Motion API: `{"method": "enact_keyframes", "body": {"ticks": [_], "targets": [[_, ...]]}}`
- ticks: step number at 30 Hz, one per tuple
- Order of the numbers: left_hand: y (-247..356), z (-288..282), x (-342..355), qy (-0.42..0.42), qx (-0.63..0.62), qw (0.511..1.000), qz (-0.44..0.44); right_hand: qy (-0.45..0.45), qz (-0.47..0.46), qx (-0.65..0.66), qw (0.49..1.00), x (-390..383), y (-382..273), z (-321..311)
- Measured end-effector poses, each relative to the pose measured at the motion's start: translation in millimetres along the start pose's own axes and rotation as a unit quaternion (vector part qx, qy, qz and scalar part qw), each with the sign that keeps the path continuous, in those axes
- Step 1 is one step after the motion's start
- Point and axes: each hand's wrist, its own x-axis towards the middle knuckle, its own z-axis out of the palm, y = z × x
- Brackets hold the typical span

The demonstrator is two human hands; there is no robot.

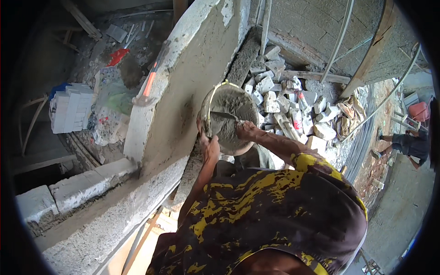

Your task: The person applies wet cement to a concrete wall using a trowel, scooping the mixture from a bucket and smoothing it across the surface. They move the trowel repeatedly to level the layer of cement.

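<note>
A round bucket [255, 113] of wet grey mortar [233, 101] stands against the plastered wall [181, 98], its pale rim smeared with cement. My left hand [210, 145] is closed on the near left side of the bucket's rim. Inside the bucket, my right hand [247, 131] grips a trowel by its handle, which the fingers mostly cover. The dark trowel blade [223, 115] points left and rests at the mortar's surface. On top of the wall to the left lies a tool with an orange handle [149, 83].
Broken white blocks [271, 103] are heaped right of the bucket. Long dark rods [362, 137] lie beyond them, near another person [409, 143] at the far right. Stacked white blocks [71, 109] and rubble are left of the wall. A low block ledge [91, 183] runs at lower left.
</note>
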Motion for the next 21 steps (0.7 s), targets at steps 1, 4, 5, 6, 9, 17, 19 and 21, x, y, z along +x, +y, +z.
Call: {"method": "enact_keyframes", "body": {"ticks": [1,4,5,6,9,17,19,21], "targets": [[10.7,-3.1,0.9,0.002,0.045,0.997,0.057,-0.146,-0.016,0.089,0.985,7.9,4.9,-0.8],[30.0,-12.2,-6.0,-0.019,0.038,0.999,0.027,-0.162,-0.165,-0.178,0.957,11.9,67.4,-22.8],[35.0,-12.7,-6.3,-0.015,0.038,0.998,0.037,-0.254,-0.071,-0.052,0.963,19.7,87.4,-30.5],[37.9,-13.8,-8.8,-0.019,0.034,0.999,0.036,-0.267,0.004,0.112,0.957,27.5,105.9,-38.1],[42.9,-12.7,-14.6,-0.06,-0.042,0.992,0.106,-0.505,0.358,0.541,0.569,48.0,113.0,-70.4],[44.7,-22.1,-1.8,-0.109,0.004,0.989,0.097,-0.218,0.388,0.874,0.194,47.1,62.3,-124.3],[43.8,-22.6,6.9,-0.103,-0.037,0.993,0.042,-0.184,0.383,0.895,0.137,38.6,63.8,-120.7],[40.8,-17.0,14.2,-0.086,-0.066,0.994,0.035,-0.24,0.447,0.853,0.124,32.1,66.7,-112.2]]}}
